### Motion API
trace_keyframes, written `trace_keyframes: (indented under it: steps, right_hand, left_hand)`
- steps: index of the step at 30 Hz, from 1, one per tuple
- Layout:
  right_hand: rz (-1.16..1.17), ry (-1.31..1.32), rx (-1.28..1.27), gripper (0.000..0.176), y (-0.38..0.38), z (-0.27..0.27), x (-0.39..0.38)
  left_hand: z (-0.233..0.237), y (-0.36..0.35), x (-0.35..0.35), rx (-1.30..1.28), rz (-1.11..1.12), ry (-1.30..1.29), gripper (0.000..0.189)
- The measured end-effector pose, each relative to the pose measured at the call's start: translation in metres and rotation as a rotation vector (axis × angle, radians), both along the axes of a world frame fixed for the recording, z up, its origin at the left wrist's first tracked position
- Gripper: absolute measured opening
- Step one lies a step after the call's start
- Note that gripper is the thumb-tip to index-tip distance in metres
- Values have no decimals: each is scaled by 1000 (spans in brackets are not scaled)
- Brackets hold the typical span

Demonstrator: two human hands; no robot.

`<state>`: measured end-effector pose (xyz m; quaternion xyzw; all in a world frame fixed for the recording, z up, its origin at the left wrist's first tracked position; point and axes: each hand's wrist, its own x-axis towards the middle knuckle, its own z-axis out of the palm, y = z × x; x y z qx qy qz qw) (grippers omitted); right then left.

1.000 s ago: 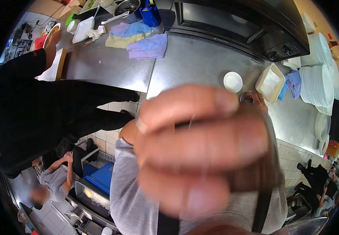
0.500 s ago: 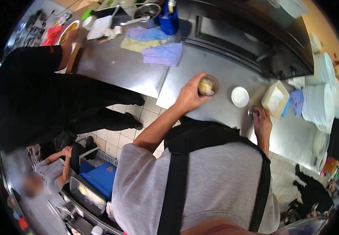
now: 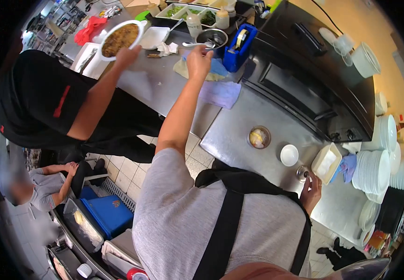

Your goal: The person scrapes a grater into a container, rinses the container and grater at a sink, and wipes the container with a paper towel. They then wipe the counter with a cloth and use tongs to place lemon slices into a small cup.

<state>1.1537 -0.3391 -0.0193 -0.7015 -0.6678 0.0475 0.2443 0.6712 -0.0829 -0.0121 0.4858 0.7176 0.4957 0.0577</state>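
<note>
My left hand (image 3: 198, 61) is stretched out at the front rim of a metal bowl (image 3: 212, 37), beside the light handle of a spoon (image 3: 191, 44). Its fingers look apart, and I see nothing held in them. On the steel counter, my right hand (image 3: 311, 192) has its fingers closed at the dark knob of a small round metal container (image 3: 302, 173). A brown bowl (image 3: 259, 137) with white and yellow food stands to the left of a small white bowl (image 3: 289, 155). Beside the right hand is a cream tub (image 3: 326, 163) with white contents.
At the left a co-worker in black holds a white oval dish (image 3: 121, 40) of browned food. Folded cloths (image 3: 220, 93), a blue tape dispenser (image 3: 240, 47) and a black oven (image 3: 290, 95) line the counter. Stacked plates (image 3: 371, 171) stand at the right. Another person sits lower left.
My left hand has let go of the brown bowl, which stays on the counter, and moved up-left to the metal bowl. The view has shifted. The co-worker's dish shows more fully.
</note>
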Motion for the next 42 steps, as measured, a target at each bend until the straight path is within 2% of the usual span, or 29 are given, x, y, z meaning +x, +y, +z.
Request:
trace_keyframes:
  steps: [1, 4, 7, 11, 14, 17, 18, 21, 22, 23, 24, 25, 27, 28, 29, 30, 31, 33, 34, 36, 38, 40, 42]
  right_hand:
    - [-3, 51, -14, 17, 0, 1, -3]
    - [37, 70, 28, 16, 1, 2, -6]
    - [69, 60, 66, 17, 3, -1, -7]
    - [87, 73, 70, 15, 3, 2, -8]
    - [102, 75, 49, 15, 5, 7, -7]
    - [162, 86, 59, 16, 10, 11, -9]
    - [186, 93, 67, 18, 14, 13, -10]
    - [180, 280, 9, 18, 23, 19, -13]
    - [173, 480, -69, 23, 26, 22, -15]
    - [166, 681, -148, 29, 29, 27, -19]
    - [159, 881, -229, 35, 34, 34, -25]
    - [263, 1126, -299, 40, 37, 43, -37]
    - [476, 1612, -441, 50, 42, 61, -68]
    - [378, 1660, -501, 52, 44, 60, -78]
    - [275, 1704, -558, 53, 45, 58, -87]
    - [166, 1746, -613, 55, 45, 54, -90]
    - [252, 1735, -627, 51, 47, 41, -82]
    - [166, 1657, -485, 52, 47, 58, -85]
    - [98, 1613, -407, 53, 45, 63, -83]
    - [332, 1488, -326, 60, 48, 49, -39]
    - [236, 1322, -125, 63, 41, 61, -24]
    - [169, 1159, -123, 63, 36, 59, 3]
    - [120, 1006, -205, 56, 29, 48, 19]
  left_hand:
    - [-1, 9, 0, 23, 28, 19, 31]
    - [0, 32, -2, -207, 31, 266, 31]
    - [-3, 39, -2, -194, 53, 288, 27]
    - [6, 48, -12, -91, 106, 425, 26]
    - [57, 21, -3, 119, 172, 412, 20]
    - [81, -3, 7, 376, 186, 444, 17]
    - [90, -17, 18, 454, 125, 421, 14]
    - [120, -79, 67, 664, -63, 428, 13]
    - [123, -96, 80, 761, -200, 545, 14]
    - [120, -115, 100, 766, -297, 543, 16]
    - [113, -127, 116, 752, -515, 492, 18]
    - [104, -139, 137, 815, -542, 584, 19]
    - [78, -157, 173, 770, -820, 624, 24]
    - [75, -167, 181, 688, -1005, 619, 25]
    - [63, -176, 194, 618, -1093, 613, 24]
    - [54, -175, 203, 655, -1087, 584, 25]
    - [46, -173, 213, 691, -1084, 552, 26]
    - [42, -174, 217, 719, -1087, 547, 32]
    - [41, -176, 213, 616, -1097, 428, 36]
    - [33, -181, 201, 449, -1057, 261, 45]
    - [23, -190, 177, 333, -875, 188, 58]
    - [0, -201, 160, 58, -631, 170, 79]
    - [-24, -204, 149, -161, -625, 112, 98]
